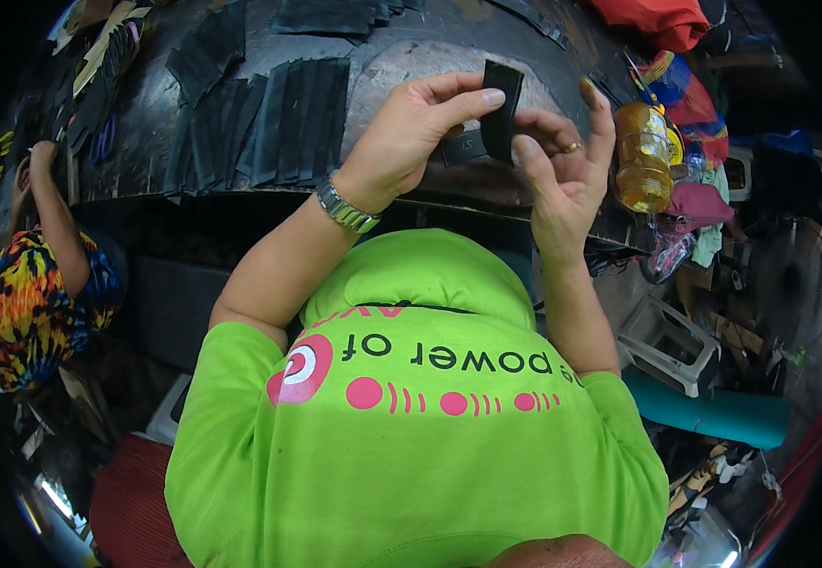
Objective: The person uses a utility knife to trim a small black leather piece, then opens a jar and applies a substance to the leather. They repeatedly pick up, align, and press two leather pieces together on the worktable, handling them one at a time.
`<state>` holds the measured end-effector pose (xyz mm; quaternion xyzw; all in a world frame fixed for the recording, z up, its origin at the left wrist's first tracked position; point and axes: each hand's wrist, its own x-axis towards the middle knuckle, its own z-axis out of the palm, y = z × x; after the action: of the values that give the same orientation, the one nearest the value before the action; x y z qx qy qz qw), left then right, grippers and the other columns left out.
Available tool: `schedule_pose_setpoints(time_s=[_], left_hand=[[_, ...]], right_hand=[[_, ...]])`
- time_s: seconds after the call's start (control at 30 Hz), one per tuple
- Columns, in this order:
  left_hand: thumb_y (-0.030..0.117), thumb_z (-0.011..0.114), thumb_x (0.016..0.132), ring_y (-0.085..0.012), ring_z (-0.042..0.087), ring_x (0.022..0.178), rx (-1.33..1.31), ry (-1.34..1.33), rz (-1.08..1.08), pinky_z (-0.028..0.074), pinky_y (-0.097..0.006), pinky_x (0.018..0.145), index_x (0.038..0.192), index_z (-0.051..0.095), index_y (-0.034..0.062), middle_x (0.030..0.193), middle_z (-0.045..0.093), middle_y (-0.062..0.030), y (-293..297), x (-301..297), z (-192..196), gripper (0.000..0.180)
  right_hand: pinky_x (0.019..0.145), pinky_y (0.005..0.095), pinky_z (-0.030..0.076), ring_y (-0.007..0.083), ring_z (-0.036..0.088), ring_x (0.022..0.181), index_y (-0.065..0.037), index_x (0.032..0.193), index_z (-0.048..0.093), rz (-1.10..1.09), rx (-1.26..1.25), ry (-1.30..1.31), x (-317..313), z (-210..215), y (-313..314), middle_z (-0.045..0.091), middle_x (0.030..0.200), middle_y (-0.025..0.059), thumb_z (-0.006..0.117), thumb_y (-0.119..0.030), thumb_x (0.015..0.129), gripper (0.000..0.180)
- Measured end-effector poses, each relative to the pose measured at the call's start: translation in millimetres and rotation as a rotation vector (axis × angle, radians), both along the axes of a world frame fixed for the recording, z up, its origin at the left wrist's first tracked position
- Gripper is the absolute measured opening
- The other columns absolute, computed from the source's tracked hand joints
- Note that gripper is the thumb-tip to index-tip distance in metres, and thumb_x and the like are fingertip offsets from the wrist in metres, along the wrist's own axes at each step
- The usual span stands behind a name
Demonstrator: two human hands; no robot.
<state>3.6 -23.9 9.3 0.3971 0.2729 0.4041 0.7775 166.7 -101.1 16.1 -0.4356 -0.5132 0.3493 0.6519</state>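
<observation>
Above the table, my left hand (422,128) pinches a short black strip (502,104) between thumb and fingers. The strip stands nearly upright and curves at its lower end. Close to its right edge is my right hand (565,161), the index finger stretched up and the thumb apart; the index fingertip looks brownish. Whether the right thumb touches the strip, I cannot tell. Below and behind the strip shows another dark piece (465,146) with light marks. Both hands are over a pale, worn slab (401,80). Rows of flat black strips (302,123) lie to the left.
An amber plastic jar (643,159) stands at the table's right, beside colourful cloth (680,90) and a red bag (657,21). More black pieces (335,14) lie along the far side. Another person in a patterned shirt (37,293) works at the left. A fan (794,275) is at the right.
</observation>
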Motion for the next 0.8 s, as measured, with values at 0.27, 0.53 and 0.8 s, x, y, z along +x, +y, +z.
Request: schedule_pose_setpoints(time_s=[0.27, 0.53, 0.8], left_hand=[[0.012, 0.071, 0.096, -0.0154, 0.064, 0.117, 0.402, 0.131, 0.048, 0.05, -0.029, 0.102, 0.135, 0.065, 0.0044, 0.123, 0.071, -0.0089, 9.8, -6.9, 3.6, 0.04], [0.007, 0.074, 0.089, -0.0148, 0.068, 0.082, 0.8, 0.681, 0.232, 0.055, -0.027, 0.074, 0.11, 0.075, 0.0031, 0.104, 0.071, -0.0086, -10.0, -32.9, -5.4, 0.022], [0.004, 0.073, 0.087, -0.0303, 0.068, 0.095, 0.984, 0.828, 0.278, 0.054, -0.037, 0.081, 0.105, 0.073, 0.0012, 0.106, 0.068, -0.0127, -17.2, -23.5, -13.5, 0.018]], right_hand=[[0.09, 0.0251, 0.051, 0.0115, 0.065, 0.096, -0.008, 0.149, 0.046, -0.087, -0.013, -0.367, 45.6, 44.8, 19.6, 0.069, 0.103, 0.0075, 0.067, 0.007, 0.09, 0.065], [0.092, 0.0246, 0.049, 0.0092, 0.061, 0.099, -0.013, 0.152, 0.05, -0.099, -0.083, -0.804, 213.4, 95.8, 61.9, 0.066, 0.106, 0.0035, 0.065, 0.007, 0.092, 0.064], [0.084, 0.0223, 0.048, 0.0075, 0.057, 0.087, -0.019, 0.148, 0.055, 0.121, -0.437, -0.821, 281.2, 45.4, 110.4, 0.06, 0.092, -0.0013, 0.064, 0.013, 0.087, 0.069]])
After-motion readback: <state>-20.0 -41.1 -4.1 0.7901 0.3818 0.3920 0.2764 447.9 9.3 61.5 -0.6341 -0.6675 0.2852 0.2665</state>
